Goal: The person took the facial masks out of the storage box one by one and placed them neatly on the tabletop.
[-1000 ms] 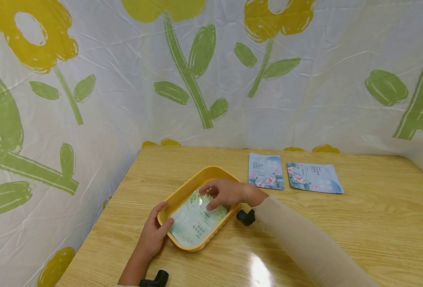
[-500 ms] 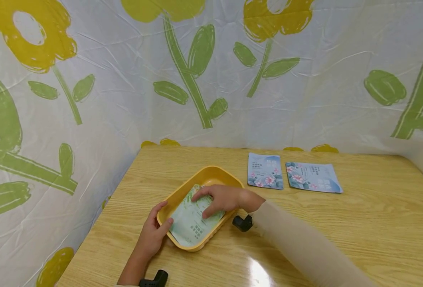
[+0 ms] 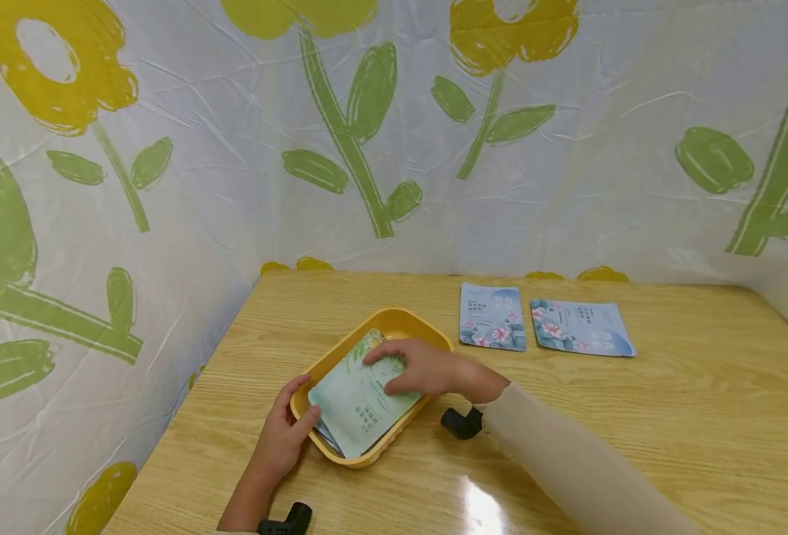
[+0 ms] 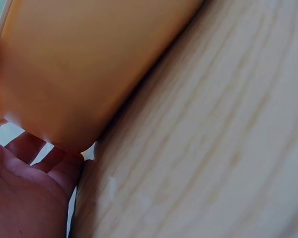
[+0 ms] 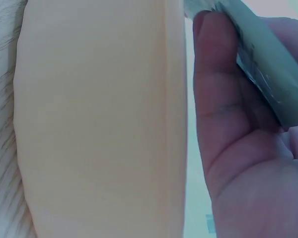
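A yellow plastic basket [image 3: 404, 321] sits slanted on the table. My left hand [image 3: 283, 431] grips its near left end, thumb over the rim and fingers along the outside; the left wrist view shows those fingers against the orange-looking wall [image 4: 84, 64]. Inside the basket, my right hand [image 3: 427, 369] pinches a pale green sheet mask packet [image 3: 350, 401] with leaf print, raised and tilted. The right wrist view shows the packet [image 5: 273, 74] between thumb and fingers, just inside the basket wall [image 5: 99, 119]. Beneath it, a silvery packet edge [image 3: 329, 440] peeks out at the near end.
Two blue sheet mask packets with pink flowers lie flat behind and right of the basket, one upright in view [image 3: 492, 317] and one sideways [image 3: 581, 328]. The wooden table [image 3: 635, 438] ends at a flower-printed cloth [image 3: 568, 186] behind and at the left.
My right fingers have closed on the green packet and lifted it slightly off what lies under it, uncovering a silvery edge. My left hand keeps its grip on the basket.
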The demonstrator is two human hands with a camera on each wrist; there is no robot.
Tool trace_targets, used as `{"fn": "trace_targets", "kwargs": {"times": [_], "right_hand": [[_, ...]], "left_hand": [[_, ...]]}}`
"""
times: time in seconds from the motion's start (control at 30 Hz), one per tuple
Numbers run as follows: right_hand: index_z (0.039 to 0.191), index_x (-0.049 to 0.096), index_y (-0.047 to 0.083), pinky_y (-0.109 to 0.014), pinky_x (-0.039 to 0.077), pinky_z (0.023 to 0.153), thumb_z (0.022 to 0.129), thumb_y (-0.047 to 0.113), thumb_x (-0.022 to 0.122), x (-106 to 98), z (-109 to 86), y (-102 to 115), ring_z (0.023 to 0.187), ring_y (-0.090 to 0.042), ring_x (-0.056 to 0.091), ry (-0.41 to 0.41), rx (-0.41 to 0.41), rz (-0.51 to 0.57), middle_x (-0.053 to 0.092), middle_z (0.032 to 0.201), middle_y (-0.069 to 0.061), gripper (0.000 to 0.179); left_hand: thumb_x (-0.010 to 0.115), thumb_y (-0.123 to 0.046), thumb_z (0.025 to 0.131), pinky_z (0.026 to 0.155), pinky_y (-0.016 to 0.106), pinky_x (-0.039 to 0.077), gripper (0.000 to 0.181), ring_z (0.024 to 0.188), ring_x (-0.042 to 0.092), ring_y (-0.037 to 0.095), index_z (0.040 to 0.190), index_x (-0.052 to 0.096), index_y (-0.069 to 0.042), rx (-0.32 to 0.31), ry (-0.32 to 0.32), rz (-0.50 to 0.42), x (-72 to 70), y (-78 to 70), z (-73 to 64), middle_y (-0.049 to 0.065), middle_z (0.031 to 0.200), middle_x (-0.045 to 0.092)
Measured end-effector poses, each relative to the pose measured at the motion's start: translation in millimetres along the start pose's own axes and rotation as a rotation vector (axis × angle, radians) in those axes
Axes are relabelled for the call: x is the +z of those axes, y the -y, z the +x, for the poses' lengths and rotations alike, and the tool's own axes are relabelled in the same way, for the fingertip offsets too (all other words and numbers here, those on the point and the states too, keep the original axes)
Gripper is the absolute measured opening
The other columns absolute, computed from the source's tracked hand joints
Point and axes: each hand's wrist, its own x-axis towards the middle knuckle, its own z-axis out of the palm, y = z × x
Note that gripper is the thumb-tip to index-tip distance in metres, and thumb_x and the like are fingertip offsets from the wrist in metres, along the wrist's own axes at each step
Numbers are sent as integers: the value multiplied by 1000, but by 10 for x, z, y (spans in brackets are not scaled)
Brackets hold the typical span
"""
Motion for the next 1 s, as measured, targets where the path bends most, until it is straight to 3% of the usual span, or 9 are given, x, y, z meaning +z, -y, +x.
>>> {"fn": "trace_targets", "kwargs": {"times": [0.1,0.4,0.6,1.0], "right_hand": [[131,63,6,-27,53,75,86,4,71,-41,-85,-6,86,-15,62,-48,1,19,62,121,-7,46],[136,59,1,-34,57,76,89,3,69,-205,-377,-76,95,-23,67,-188,-36,138,64,118,-12,48],[137,57,-2,-35,57,76,90,3,69,-303,-570,-169,95,-26,68,-285,-41,152,60,121,-18,49],[141,48,-8,-29,55,76,95,3,64,-413,-826,-434,92,-17,69,-375,-94,152,61,123,-23,50]], "left_hand": [[60,-7,100,98,14,39,56,139,34,38,150,33,0,-2,1,-2,0,-7,1,25,155,29],[59,-5,100,96,13,40,56,138,35,43,149,34,2,2,-3,4,-6,11,-2,27,155,27],[59,-5,100,94,13,42,56,135,38,43,149,33,2,5,-1,11,-14,16,1,29,152,30],[59,-6,101,92,13,44,56,133,40,45,150,33,1,8,11,0,-10,28,-7,30,149,31]]}}
